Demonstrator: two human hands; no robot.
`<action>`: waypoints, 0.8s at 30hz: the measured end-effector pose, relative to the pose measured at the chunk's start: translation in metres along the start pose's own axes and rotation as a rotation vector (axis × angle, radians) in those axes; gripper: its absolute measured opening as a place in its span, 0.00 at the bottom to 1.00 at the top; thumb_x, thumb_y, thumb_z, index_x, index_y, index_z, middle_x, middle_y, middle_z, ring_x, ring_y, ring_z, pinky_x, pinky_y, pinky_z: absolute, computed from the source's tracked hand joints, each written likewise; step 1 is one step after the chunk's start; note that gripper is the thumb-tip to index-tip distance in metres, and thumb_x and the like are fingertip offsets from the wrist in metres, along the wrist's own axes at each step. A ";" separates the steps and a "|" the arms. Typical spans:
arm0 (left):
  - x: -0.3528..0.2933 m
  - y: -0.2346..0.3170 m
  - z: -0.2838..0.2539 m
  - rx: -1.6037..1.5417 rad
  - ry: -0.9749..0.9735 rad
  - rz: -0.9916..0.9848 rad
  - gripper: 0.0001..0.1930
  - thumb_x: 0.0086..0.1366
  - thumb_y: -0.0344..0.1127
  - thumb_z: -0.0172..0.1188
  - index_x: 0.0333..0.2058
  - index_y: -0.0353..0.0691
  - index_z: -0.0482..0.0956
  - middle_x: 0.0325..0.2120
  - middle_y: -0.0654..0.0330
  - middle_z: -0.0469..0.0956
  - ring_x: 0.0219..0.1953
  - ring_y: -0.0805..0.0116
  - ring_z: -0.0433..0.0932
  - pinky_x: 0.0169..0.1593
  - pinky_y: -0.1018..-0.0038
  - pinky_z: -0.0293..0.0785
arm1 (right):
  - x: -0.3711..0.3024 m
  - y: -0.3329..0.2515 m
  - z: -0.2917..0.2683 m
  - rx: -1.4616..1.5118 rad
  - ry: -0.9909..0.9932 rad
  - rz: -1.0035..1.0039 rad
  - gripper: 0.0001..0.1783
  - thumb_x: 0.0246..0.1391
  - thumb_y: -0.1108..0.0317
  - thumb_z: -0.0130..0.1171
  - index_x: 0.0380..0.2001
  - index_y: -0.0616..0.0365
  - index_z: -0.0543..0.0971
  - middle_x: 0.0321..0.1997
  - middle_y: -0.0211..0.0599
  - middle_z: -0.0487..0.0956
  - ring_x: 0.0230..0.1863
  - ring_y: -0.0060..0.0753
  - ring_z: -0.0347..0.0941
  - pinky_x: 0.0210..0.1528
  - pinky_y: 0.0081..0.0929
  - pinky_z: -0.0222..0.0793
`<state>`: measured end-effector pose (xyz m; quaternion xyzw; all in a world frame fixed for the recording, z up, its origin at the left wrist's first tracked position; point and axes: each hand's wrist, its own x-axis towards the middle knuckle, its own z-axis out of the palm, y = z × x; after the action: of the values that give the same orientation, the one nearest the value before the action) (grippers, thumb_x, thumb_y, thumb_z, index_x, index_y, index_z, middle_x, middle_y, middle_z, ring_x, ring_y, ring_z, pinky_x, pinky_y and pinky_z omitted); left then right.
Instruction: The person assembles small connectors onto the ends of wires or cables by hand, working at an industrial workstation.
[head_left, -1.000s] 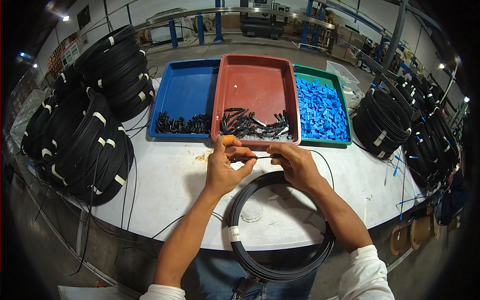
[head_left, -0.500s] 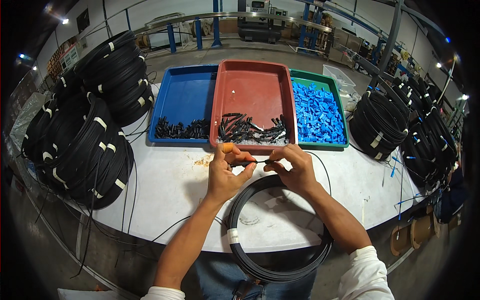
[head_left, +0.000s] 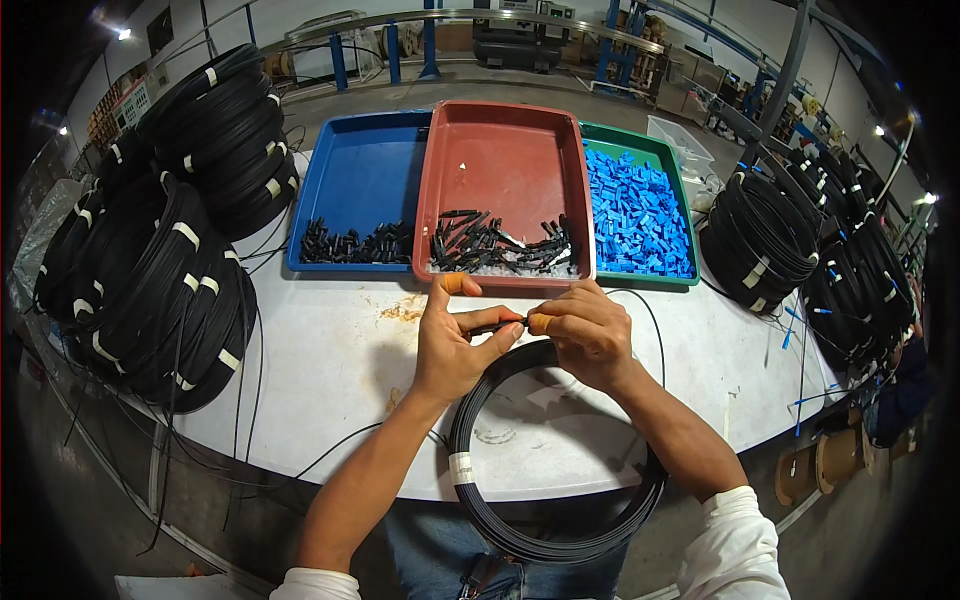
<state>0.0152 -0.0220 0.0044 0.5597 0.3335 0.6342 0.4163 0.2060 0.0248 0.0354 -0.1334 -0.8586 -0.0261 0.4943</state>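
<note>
My left hand (head_left: 448,348) pinches a slim black connector piece (head_left: 488,328) between thumb and fingers, its index finger raised and wrapped in orange tape. Against the right end of that piece, my right hand (head_left: 592,335) is closed, its thumb and fingers pressed together. The black cable end there is mostly hidden by the fingers. Below both hands lies a coil of black cable (head_left: 464,425) with a white label, partly overhanging the table's near edge. From behind my right hand, a loose loop of cable (head_left: 662,345) curves down to the coil.
Beyond my hands stand a blue tray (head_left: 370,165) and a red tray (head_left: 505,170) with black parts, and a green tray (head_left: 692,240) of blue clips (head_left: 640,210). Cable coils are stacked at left (head_left: 140,290) and right (head_left: 760,240) on the white table (head_left: 330,350).
My right hand has moved slightly left along the cable, closing the gap to my left hand. The bare stretch of cable between them is now covered. The view has shifted a little.
</note>
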 end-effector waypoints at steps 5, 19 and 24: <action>0.001 0.001 -0.006 -0.051 -0.026 -0.024 0.34 0.56 0.20 0.71 0.50 0.41 0.53 0.34 0.44 0.84 0.39 0.64 0.85 0.48 0.72 0.82 | 0.005 -0.003 -0.001 -0.016 -0.006 -0.061 0.12 0.34 0.82 0.66 0.27 0.56 0.82 0.30 0.34 0.84 0.28 0.33 0.77 0.35 0.30 0.69; 0.009 -0.013 0.007 0.472 0.057 0.408 0.17 0.54 0.24 0.73 0.39 0.32 0.75 0.36 0.51 0.86 0.38 0.63 0.87 0.44 0.73 0.83 | -0.005 0.004 -0.003 0.409 -0.213 0.779 0.05 0.46 0.78 0.70 0.28 0.65 0.82 0.28 0.38 0.85 0.30 0.24 0.80 0.34 0.26 0.74; 0.005 -0.006 -0.012 0.498 -0.028 0.231 0.08 0.53 0.26 0.72 0.34 0.33 0.86 0.32 0.54 0.86 0.32 0.66 0.87 0.39 0.74 0.84 | -0.004 0.002 0.002 0.391 -0.174 0.704 0.04 0.49 0.79 0.68 0.30 0.65 0.82 0.29 0.40 0.85 0.31 0.25 0.81 0.33 0.26 0.75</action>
<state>0.0038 -0.0146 -0.0003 0.6879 0.4073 0.5680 0.1956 0.2069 0.0262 0.0309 -0.3242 -0.7879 0.3197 0.4145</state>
